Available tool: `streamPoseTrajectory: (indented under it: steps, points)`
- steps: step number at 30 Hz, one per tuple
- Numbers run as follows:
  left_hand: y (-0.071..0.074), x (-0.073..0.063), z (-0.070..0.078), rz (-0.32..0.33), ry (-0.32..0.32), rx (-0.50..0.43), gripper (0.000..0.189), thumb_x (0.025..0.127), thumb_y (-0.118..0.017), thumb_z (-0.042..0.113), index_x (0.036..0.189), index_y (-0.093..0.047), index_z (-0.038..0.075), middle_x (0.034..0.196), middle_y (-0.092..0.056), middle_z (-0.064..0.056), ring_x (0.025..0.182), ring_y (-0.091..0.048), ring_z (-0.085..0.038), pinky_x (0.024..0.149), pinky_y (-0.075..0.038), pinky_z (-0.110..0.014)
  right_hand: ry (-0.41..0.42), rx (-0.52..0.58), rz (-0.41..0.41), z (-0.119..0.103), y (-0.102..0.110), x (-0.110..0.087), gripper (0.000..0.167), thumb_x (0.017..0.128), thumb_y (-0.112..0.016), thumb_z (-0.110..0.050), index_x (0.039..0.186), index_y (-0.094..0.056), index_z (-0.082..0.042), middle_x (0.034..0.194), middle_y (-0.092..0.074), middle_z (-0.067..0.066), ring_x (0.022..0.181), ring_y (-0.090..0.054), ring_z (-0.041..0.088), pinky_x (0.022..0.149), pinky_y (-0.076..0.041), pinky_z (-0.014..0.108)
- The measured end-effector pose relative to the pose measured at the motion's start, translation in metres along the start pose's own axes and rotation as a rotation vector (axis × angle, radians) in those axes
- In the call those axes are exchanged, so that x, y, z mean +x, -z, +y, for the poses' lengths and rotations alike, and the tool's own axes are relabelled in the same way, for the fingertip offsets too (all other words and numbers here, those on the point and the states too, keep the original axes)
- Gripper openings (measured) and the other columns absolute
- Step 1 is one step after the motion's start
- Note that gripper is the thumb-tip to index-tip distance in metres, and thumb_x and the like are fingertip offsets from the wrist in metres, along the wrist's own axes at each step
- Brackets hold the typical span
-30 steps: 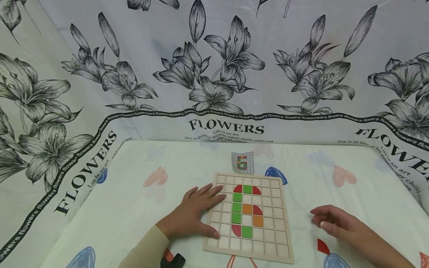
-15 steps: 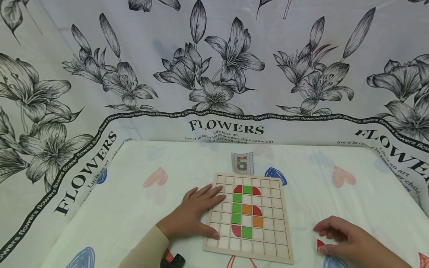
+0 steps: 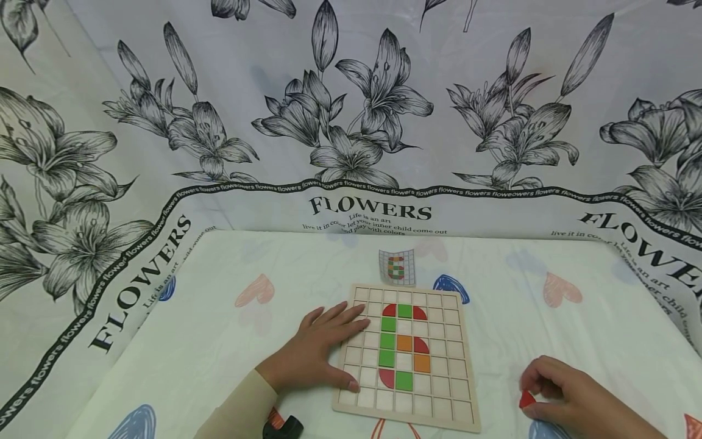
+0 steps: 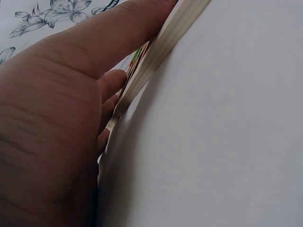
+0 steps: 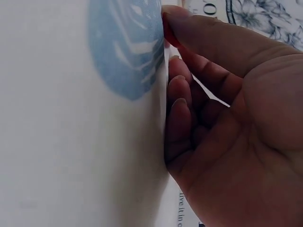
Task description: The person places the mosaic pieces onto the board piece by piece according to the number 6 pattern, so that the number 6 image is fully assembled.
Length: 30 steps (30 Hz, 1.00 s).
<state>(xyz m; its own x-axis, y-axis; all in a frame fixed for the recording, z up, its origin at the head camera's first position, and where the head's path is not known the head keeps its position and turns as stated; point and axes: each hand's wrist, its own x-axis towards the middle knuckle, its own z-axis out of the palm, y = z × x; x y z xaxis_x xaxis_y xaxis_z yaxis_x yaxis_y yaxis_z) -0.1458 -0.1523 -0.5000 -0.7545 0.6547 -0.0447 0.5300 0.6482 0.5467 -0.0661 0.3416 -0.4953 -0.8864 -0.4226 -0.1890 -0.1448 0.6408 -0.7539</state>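
Observation:
My left hand (image 3: pixel 315 353) lies with spread fingers on the left edge of a square wooden grid board (image 3: pixel 466 378). In the left wrist view the thumb and fingers rest along the board's edge (image 4: pixel 163 45). Several green, orange and red tiles sit in the grid's middle, among them a green square tile (image 3: pixel 404 381) and a red quarter-round tile (image 3: pixel 421 345). To the right of the board, my right hand (image 3: pixel 567 387) pinches a red quarter-round tile (image 3: pixel 526 399) between thumb and forefinger, low over the tablecloth. The right wrist view shows that red tile (image 5: pixel 169 34) partly hidden by the thumb.
Behind the board lies a small pattern card (image 3: pixel 397 267) showing coloured squares on a grid. A black object (image 3: pixel 283 428) is by the left sleeve. A white tablecloth (image 3: pixel 307 262) printed with hearts covers the table, and a flower-printed cloth (image 3: pixel 482 213) hangs behind.
My right hand has come down toward the red tile lying on the cloth and now pinches it, tilting it a little. The left hand and the board have stayed where they were.

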Motion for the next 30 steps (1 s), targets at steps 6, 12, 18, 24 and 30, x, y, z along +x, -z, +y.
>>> streamPoseTrajectory:
  steps: [6,12,18,24,30]
  points:
    - [-0.001,0.001,-0.001,0.0,-0.002,0.006,0.112,0.077,-0.081,0.081,0.171,-0.04,0.037,0.178,-0.02,0.019,0.165,-0.007,-0.018,0.127,-0.004,-0.062,-0.044,0.015,0.022,-0.001,-0.001,-0.003,0.019,0.097,-0.083,-0.014,0.103,-0.065,-0.013,0.086,-0.059,-0.007,0.077,-0.056,0.01,0.064,-0.046,0.027]
    - [-0.001,0.0,-0.001,-0.001,-0.002,0.009,0.112,0.077,-0.081,0.081,0.171,-0.039,0.037,0.178,-0.02,0.018,0.165,-0.007,-0.017,0.126,-0.004,-0.062,-0.095,-0.028,0.087,-0.006,-0.001,-0.003,0.016,0.101,-0.081,-0.019,0.111,-0.07,-0.013,0.09,-0.064,-0.007,0.079,-0.059,0.007,0.068,-0.05,0.026]
    - [0.0,0.0,0.0,-0.006,0.003,0.006,0.112,0.077,-0.081,0.081,0.171,-0.039,0.036,0.178,-0.021,0.018,0.165,-0.007,-0.018,0.126,-0.004,-0.062,-0.155,-0.011,0.137,-0.014,0.001,-0.003,0.014,0.102,-0.079,-0.021,0.113,-0.074,-0.014,0.095,-0.07,-0.007,0.082,-0.063,0.008,0.073,-0.052,0.026]
    - [0.0,0.001,0.0,-0.008,0.008,0.007,0.112,0.077,-0.08,0.082,0.171,-0.039,0.037,0.178,-0.02,0.019,0.165,-0.006,-0.017,0.126,-0.004,-0.062,-0.128,0.087,0.116,-0.018,0.003,0.0,0.015,0.104,-0.076,-0.015,0.115,-0.072,-0.006,0.104,-0.076,-0.003,0.087,-0.069,0.012,0.077,-0.055,0.022]
    - [-0.001,0.001,-0.002,-0.007,0.008,0.026,0.113,0.077,-0.079,0.084,0.171,-0.038,0.037,0.178,-0.018,0.02,0.165,-0.005,-0.016,0.127,-0.004,-0.061,-0.024,0.122,0.177,-0.024,-0.003,0.003,0.012,0.104,-0.075,-0.008,0.113,-0.069,-0.005,0.101,-0.078,-0.003,0.086,-0.071,0.015,0.075,-0.055,0.021]
